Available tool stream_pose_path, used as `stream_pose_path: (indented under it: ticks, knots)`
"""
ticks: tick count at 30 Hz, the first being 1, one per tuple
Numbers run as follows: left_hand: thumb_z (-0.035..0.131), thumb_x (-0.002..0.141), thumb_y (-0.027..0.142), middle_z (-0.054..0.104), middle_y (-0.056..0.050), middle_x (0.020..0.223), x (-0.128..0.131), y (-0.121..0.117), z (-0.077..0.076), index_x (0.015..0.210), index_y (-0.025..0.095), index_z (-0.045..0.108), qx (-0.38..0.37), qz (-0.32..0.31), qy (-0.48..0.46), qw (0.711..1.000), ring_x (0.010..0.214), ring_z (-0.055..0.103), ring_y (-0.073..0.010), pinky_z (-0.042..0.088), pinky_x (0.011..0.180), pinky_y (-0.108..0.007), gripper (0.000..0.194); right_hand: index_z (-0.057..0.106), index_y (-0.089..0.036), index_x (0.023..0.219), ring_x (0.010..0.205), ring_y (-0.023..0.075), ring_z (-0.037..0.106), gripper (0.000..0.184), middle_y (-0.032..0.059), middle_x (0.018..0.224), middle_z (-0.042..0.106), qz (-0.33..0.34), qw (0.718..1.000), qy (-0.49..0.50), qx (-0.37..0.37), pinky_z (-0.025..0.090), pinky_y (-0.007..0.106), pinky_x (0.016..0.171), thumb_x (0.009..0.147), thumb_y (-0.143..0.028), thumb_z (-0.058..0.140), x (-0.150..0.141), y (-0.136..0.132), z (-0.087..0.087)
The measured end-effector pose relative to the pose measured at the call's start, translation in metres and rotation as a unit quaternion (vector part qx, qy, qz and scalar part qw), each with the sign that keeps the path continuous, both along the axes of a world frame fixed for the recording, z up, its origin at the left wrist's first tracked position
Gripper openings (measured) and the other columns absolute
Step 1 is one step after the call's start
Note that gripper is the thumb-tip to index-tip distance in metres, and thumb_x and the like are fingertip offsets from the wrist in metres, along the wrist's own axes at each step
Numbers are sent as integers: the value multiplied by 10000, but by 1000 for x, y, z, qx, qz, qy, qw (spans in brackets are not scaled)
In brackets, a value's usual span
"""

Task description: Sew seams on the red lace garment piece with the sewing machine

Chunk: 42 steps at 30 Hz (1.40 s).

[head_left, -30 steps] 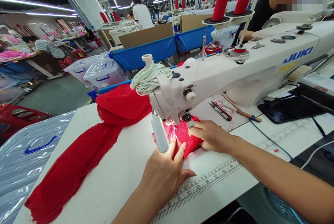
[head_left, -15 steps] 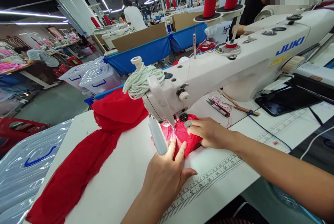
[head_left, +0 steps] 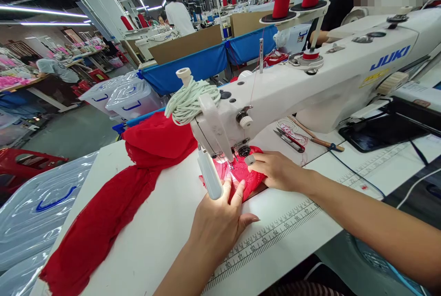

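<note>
A piece of red lace fabric (head_left: 254, 180) lies under the needle area of a white sewing machine (head_left: 310, 82), lit by a small white lamp (head_left: 211, 175). My left hand (head_left: 216, 219) rests on the fabric's near edge, fingers stretched out flat and thumb apart. On the fabric's right side, my right hand (head_left: 283, 170) has bent fingers gripping the lace close to the presser foot. Its fingertips are partly hidden by the fabric and machine parts. A long bunched strip of red fabric (head_left: 103, 222) trails over the left of the white table (head_left: 151, 250).
Thread snips (head_left: 290, 139) and a wooden-handled tool (head_left: 327, 144) lie right of the needle. A dark tablet-like device (head_left: 382, 128) sits further right. Pale cord (head_left: 191, 100) is coiled on the machine head. Clear plastic boxes (head_left: 44, 213) stand left. Co-workers sit beyond.
The camera view has shifted slightly. Both hands stay at nearly the same place on the red lace, with little visible movement of the fabric.
</note>
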<state>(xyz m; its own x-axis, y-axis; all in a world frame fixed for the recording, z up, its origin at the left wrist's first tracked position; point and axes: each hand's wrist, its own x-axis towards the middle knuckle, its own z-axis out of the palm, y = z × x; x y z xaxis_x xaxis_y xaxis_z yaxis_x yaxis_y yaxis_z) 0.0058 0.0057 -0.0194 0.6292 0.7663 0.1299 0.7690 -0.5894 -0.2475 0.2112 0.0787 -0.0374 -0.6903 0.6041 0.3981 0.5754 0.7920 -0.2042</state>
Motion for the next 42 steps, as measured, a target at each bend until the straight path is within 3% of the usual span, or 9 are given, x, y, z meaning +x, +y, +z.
stream_pose_path:
  ticks: [9, 14, 24, 27, 32, 42]
  knots:
    - [281, 896, 609, 612, -237, 1216, 0, 0, -1, 1218, 137, 613, 16, -10, 5, 1000, 918, 674, -327, 555, 509, -341, 661, 512, -174, 699, 584, 129, 274, 238, 1, 670, 460, -7, 1000, -12, 19, 171, 249, 508, 598, 30, 441, 0, 1, -1]
    - [321, 900, 588, 598, -243, 1235, -1, 2, 0, 1201, 120, 621, 15, -13, -5, 1000, 1031, 634, -362, 574, 583, -374, 632, 479, -179, 653, 594, 137, 277, 234, 4, 664, 451, -4, 999, -19, 28, 193, 260, 527, 591, 40, 429, -1, 3, -3]
    - [378, 888, 583, 580, -221, 1271, -7, 6, -3, 1216, 148, 614, 15, 3, -10, 1000, 1020, 640, -357, 575, 677, -416, 594, 538, -170, 725, 623, 144, 328, 259, 31, 733, 493, -8, 999, -31, 24, 250, 267, 578, 618, 41, 435, -2, 4, -2]
    - [382, 881, 596, 570, -212, 1288, -7, 6, -5, 1226, 160, 609, 24, 10, -4, 1000, 1002, 645, -357, 577, 639, -407, 601, 576, -183, 793, 626, 136, 355, 272, 31, 789, 521, 1, 1000, -23, 22, 243, 266, 589, 656, 15, 450, -2, 3, -1]
    - [341, 881, 617, 618, -234, 1211, -2, 3, -5, 1198, 101, 623, 52, -13, 3, 999, 975, 655, -360, 572, 570, -382, 668, 527, -185, 680, 569, 113, 345, 224, -15, 699, 546, 20, 999, 23, 35, 224, 261, 583, 638, 24, 458, -2, 2, -2]
    - [260, 888, 624, 642, -231, 1159, -2, 2, 1, 1169, 124, 644, 20, 10, 7, 1000, 848, 689, -316, 542, 513, -346, 691, 520, -182, 694, 574, 119, 377, 197, -7, 713, 573, 14, 1000, 26, 10, 250, 258, 589, 633, -1, 477, -3, 2, -6]
